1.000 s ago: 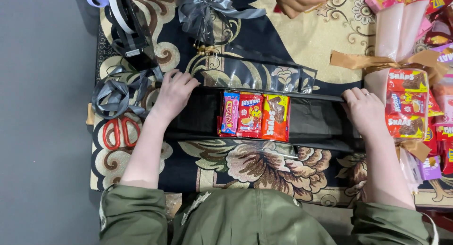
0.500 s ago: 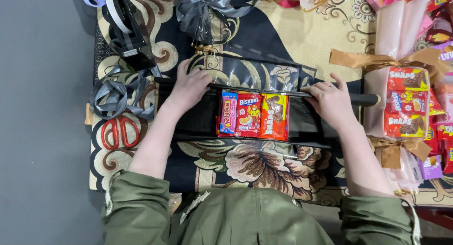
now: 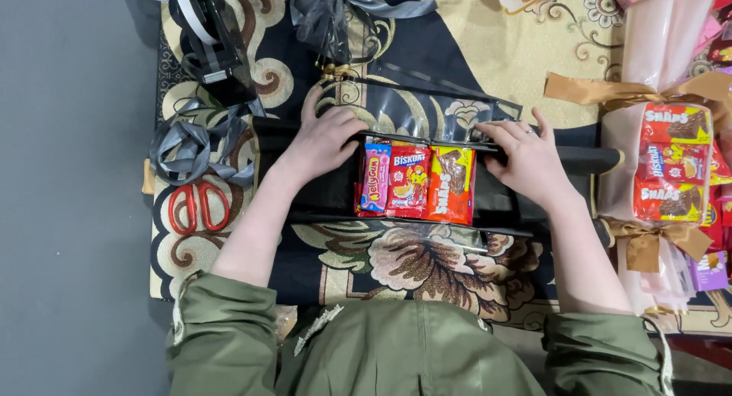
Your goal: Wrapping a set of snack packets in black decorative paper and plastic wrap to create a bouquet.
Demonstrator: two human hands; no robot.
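Three snack packets [image 3: 415, 181], pink, red and orange, lie side by side on a black wrapping sheet [image 3: 328, 190] spread over a patterned cloth. My left hand [image 3: 324, 141] rests on the sheet's upper edge just left of the packets, fingers curled over the fold. My right hand [image 3: 526, 160] pinches the same upper edge of the sheet right of the packets, by a clear film [image 3: 427, 110] lying above them. Both hands sit close to the packets.
Red-handled scissors [image 3: 194, 209] and grey ribbon [image 3: 187, 144] lie at the left. A grey bow [image 3: 335, 11] and a black tape holder [image 3: 210, 38] lie at the top. A wrapped snack bouquet [image 3: 675, 163] with gold ribbon stands at the right. Grey floor is on the left.
Both hands have moved inward along the sheet toward the packets and up to its top edge, which is now being folded over. Another person's hand at the top has left the view.
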